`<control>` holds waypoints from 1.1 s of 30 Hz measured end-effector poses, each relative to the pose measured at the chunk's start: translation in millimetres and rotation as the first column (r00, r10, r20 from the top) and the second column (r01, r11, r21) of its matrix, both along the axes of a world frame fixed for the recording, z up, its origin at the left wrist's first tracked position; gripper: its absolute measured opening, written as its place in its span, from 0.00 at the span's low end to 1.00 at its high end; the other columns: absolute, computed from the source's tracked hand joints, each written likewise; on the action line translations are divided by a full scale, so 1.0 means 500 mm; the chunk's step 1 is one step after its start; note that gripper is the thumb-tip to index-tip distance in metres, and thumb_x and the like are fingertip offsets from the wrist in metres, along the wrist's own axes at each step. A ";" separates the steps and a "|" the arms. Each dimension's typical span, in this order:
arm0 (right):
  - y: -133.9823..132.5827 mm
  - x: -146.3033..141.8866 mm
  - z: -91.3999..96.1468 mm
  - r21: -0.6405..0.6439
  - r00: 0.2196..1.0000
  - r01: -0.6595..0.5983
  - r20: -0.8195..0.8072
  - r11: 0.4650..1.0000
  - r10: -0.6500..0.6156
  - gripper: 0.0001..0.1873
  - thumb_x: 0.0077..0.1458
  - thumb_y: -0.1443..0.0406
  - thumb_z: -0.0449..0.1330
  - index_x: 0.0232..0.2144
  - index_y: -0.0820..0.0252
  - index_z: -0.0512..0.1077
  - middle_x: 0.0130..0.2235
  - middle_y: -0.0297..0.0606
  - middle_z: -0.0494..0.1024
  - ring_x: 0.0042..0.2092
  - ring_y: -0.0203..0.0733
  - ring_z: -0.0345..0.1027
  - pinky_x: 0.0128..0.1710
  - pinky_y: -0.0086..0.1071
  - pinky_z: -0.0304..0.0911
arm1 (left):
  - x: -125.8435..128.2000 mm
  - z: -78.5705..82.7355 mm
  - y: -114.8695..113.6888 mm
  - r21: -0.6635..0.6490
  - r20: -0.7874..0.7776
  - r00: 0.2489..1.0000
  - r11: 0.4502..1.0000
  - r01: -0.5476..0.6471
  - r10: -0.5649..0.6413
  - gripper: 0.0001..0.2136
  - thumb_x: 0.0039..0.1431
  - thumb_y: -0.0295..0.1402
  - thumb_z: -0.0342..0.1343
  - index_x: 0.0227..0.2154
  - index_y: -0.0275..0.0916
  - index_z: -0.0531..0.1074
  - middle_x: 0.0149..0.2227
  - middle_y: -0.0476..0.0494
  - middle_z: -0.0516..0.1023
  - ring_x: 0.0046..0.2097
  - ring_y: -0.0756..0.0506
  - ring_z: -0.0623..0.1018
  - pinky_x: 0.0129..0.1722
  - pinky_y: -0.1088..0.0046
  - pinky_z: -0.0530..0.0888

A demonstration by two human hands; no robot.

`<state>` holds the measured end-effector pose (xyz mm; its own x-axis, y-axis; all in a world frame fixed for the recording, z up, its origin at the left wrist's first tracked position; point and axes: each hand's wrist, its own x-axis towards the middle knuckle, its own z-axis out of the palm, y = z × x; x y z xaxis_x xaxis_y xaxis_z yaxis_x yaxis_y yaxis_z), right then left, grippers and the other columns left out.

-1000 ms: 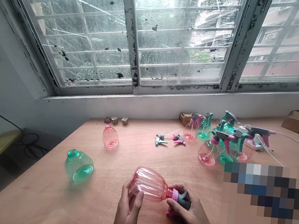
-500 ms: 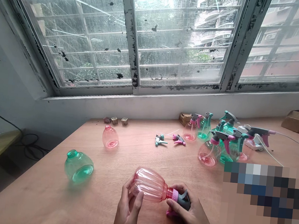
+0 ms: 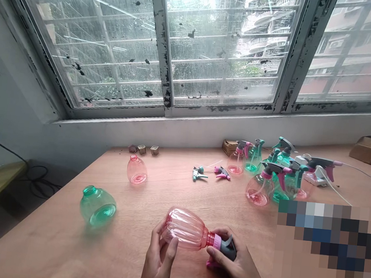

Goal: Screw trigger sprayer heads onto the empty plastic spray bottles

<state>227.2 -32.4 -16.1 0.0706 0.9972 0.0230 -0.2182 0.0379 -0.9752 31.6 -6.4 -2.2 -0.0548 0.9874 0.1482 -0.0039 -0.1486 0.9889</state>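
A pink ribbed spray bottle (image 3: 186,228) lies sideways just above the wooden table (image 3: 174,190), near its front edge. My left hand (image 3: 159,261) cups the bottle's body from below, thumb and fingers around it. My right hand (image 3: 237,266) is closed on the grey and pink spray head (image 3: 226,245) at the bottle's neck. A pink trigger part shows under my right fingers.
An empty green bottle (image 3: 97,206) and an empty pink bottle (image 3: 137,169) lie on the left of the table. Two loose spray heads (image 3: 211,173) lie mid-table. Several assembled spray bottles (image 3: 275,174) stand at the right. A cardboard box (image 3: 370,150) sits far right; windows behind.
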 end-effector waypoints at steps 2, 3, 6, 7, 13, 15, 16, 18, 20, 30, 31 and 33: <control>0.000 0.000 0.000 0.000 1.000 -0.001 -0.001 1.000 0.001 0.24 0.49 0.48 0.73 0.39 0.59 0.76 0.32 0.34 0.77 0.31 0.42 0.73 0.33 0.37 0.78 | 0.000 0.000 0.000 -0.001 0.000 1.000 1.000 -0.003 0.003 0.29 0.62 0.51 0.59 0.59 0.40 0.67 0.60 0.34 0.77 0.63 0.32 0.74 0.59 0.59 0.74; 0.000 0.000 0.001 0.000 1.000 0.000 -0.001 1.000 0.000 0.24 0.49 0.48 0.73 0.39 0.59 0.76 0.32 0.34 0.77 0.32 0.42 0.73 0.33 0.37 0.78 | 0.000 0.000 0.000 0.000 -0.001 1.000 1.000 -0.006 0.006 0.29 0.61 0.51 0.59 0.59 0.40 0.67 0.60 0.34 0.77 0.63 0.32 0.75 0.59 0.59 0.74; 0.000 0.001 0.002 -0.002 1.000 0.002 0.003 1.000 -0.002 0.25 0.49 0.48 0.73 0.39 0.58 0.76 0.32 0.34 0.77 0.31 0.42 0.73 0.33 0.37 0.78 | 0.001 -0.001 0.000 0.003 -0.004 1.000 1.000 -0.014 0.014 0.29 0.61 0.51 0.60 0.59 0.40 0.67 0.59 0.34 0.78 0.62 0.32 0.75 0.59 0.59 0.74; 0.000 0.001 0.002 -0.003 1.000 0.003 0.004 1.000 -0.003 0.25 0.49 0.48 0.74 0.39 0.58 0.76 0.31 0.33 0.77 0.31 0.42 0.73 0.33 0.37 0.78 | 0.001 -0.001 0.000 0.003 -0.005 1.000 1.000 -0.016 0.016 0.29 0.61 0.51 0.60 0.59 0.40 0.67 0.59 0.34 0.78 0.62 0.32 0.75 0.59 0.59 0.74; 0.000 0.000 0.002 -0.001 1.000 -0.003 -0.004 1.000 0.003 0.24 0.49 0.48 0.73 0.38 0.59 0.76 0.31 0.33 0.77 0.30 0.41 0.73 0.33 0.36 0.77 | 0.001 0.000 0.000 0.006 -0.013 1.000 1.000 -0.023 0.023 0.28 0.61 0.51 0.60 0.59 0.41 0.68 0.58 0.34 0.78 0.62 0.32 0.75 0.59 0.59 0.74; 0.000 0.000 0.003 -0.006 1.000 0.004 -0.005 1.000 -0.004 0.24 0.49 0.48 0.74 0.38 0.59 0.76 0.31 0.33 0.77 0.31 0.42 0.73 0.33 0.37 0.78 | 0.001 0.000 0.001 0.006 -0.011 1.000 1.000 -0.027 0.027 0.27 0.61 0.51 0.60 0.58 0.41 0.69 0.57 0.35 0.79 0.62 0.32 0.75 0.59 0.60 0.74; 0.000 -0.001 0.003 -0.008 1.000 0.008 -0.003 1.000 -0.008 0.25 0.49 0.47 0.74 0.39 0.59 0.76 0.31 0.33 0.77 0.31 0.42 0.73 0.33 0.37 0.78 | 0.001 -0.001 0.001 0.007 -0.011 1.000 1.000 -0.025 0.025 0.27 0.61 0.51 0.60 0.58 0.41 0.69 0.57 0.35 0.79 0.62 0.32 0.75 0.59 0.60 0.74; 0.000 -0.001 0.004 -0.011 1.000 0.013 0.004 1.000 -0.013 0.25 0.48 0.47 0.73 0.39 0.58 0.76 0.31 0.33 0.77 0.31 0.43 0.73 0.33 0.37 0.78 | 0.000 -0.003 0.002 0.012 -0.012 1.000 1.000 -0.021 0.021 0.27 0.61 0.51 0.60 0.58 0.41 0.68 0.58 0.35 0.79 0.62 0.32 0.75 0.59 0.60 0.74; 0.000 -0.002 0.005 -0.008 1.000 0.016 0.011 1.000 -0.016 0.25 0.48 0.47 0.74 0.38 0.58 0.76 0.31 0.33 0.77 0.31 0.43 0.73 0.33 0.37 0.78 | 0.000 -0.004 0.003 0.013 -0.014 1.000 1.000 -0.015 0.015 0.28 0.61 0.51 0.60 0.58 0.41 0.68 0.58 0.35 0.78 0.62 0.32 0.75 0.59 0.60 0.74; 0.001 0.000 -0.001 0.002 1.000 0.001 -0.027 1.000 -0.001 0.23 0.49 0.50 0.74 0.39 0.59 0.76 0.32 0.33 0.77 0.31 0.41 0.73 0.32 0.36 0.78 | 0.001 0.000 0.001 0.012 -0.003 1.000 1.000 -0.012 0.012 0.27 0.62 0.50 0.59 0.58 0.40 0.67 0.59 0.34 0.78 0.62 0.32 0.75 0.59 0.60 0.74; 0.001 0.001 -0.002 0.006 1.000 -0.001 -0.029 1.000 0.001 0.23 0.50 0.50 0.74 0.39 0.59 0.76 0.32 0.33 0.77 0.31 0.40 0.73 0.32 0.36 0.78 | 0.001 0.000 0.001 0.010 -0.007 1.000 1.000 -0.008 0.008 0.28 0.62 0.50 0.59 0.59 0.40 0.67 0.59 0.34 0.78 0.62 0.32 0.75 0.59 0.60 0.74; 0.002 0.001 -0.003 0.009 0.999 -0.008 -0.037 1.000 0.008 0.23 0.51 0.51 0.74 0.39 0.60 0.75 0.32 0.33 0.77 0.31 0.40 0.72 0.33 0.36 0.78 | 0.000 0.000 0.001 0.004 -0.017 1.000 1.000 0.002 -0.002 0.27 0.63 0.50 0.59 0.59 0.40 0.66 0.60 0.34 0.77 0.63 0.32 0.74 0.60 0.59 0.73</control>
